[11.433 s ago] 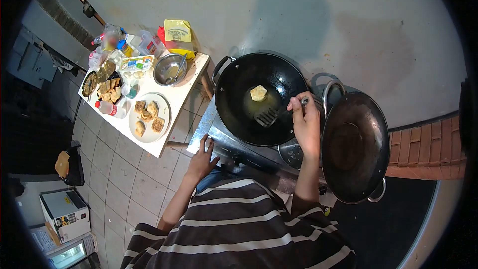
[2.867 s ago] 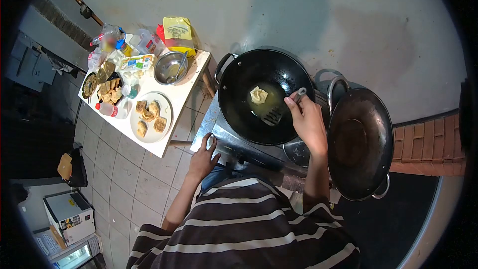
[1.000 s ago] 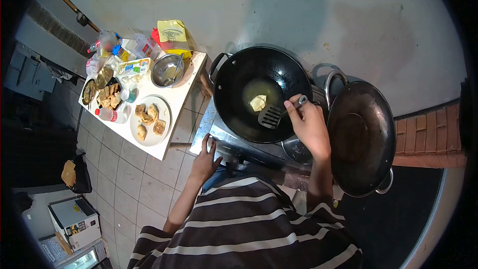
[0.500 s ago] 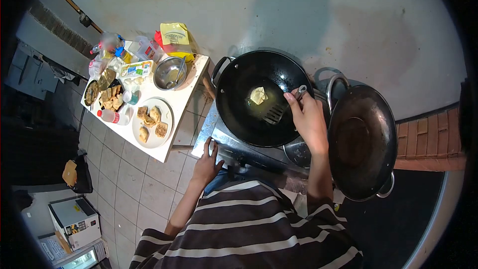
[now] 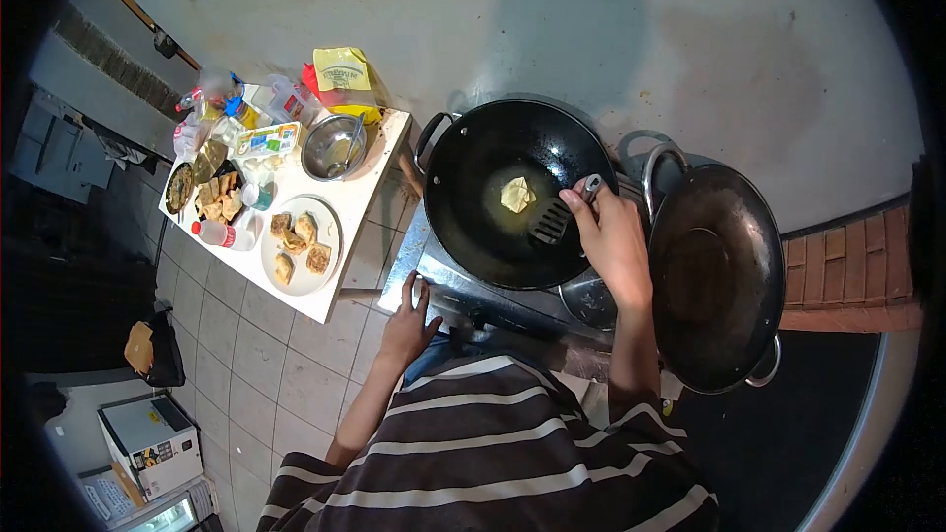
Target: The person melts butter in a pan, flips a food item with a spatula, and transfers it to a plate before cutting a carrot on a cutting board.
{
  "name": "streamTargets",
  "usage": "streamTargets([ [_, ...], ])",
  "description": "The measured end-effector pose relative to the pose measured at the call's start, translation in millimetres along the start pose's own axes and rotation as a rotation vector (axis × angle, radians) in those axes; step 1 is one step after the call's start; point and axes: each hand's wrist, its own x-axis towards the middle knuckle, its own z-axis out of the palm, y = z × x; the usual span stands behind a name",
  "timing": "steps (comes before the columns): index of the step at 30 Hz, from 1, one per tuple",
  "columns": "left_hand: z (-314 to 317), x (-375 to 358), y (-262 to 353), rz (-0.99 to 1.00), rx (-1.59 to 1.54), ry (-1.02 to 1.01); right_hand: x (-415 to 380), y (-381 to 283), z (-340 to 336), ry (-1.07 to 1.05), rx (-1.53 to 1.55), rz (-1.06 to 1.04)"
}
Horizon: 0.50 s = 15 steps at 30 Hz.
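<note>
Two hands are seen from above. A slotted spatula (image 5: 552,221) is gripped by the right hand (image 5: 611,241), fingers closed round its handle, with the blade resting in the black wok (image 5: 463,177) at about 4 o'clock from the pale piece of food (image 5: 516,195) — just beside it, whether touching cannot be told. The food is seen lying in a small pool of oil near the wok's middle. The left hand (image 5: 408,323) is laid flat and open on the front edge of the metal stove (image 5: 434,271), at 7 o'clock from the wok; nothing is held by it. A second wok (image 5: 714,276) is set at 3 o'clock from the first, close beside the right wrist. At 9 o'clock a white table (image 5: 350,205) is placed, on which a plate (image 5: 330,227) of browned pieces, a steel bowl (image 5: 333,148) with a spoon, a yellow packet (image 5: 341,71) and several bottles — crowded at the far end — are carried.
</note>
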Motion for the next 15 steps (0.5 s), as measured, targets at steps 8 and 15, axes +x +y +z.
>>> streamTargets([
  [8, -3.4, -0.3, 1.1, -0.006, -0.033, -0.037, -1.4, 5.4, 1.2, 0.059, 0.135, -0.079],
  [15, 2.7, 0.2, -1.6, -0.012, -0.006, 0.010, -1.0, 4.4, 0.3, 0.064, 0.058, -0.072],
])
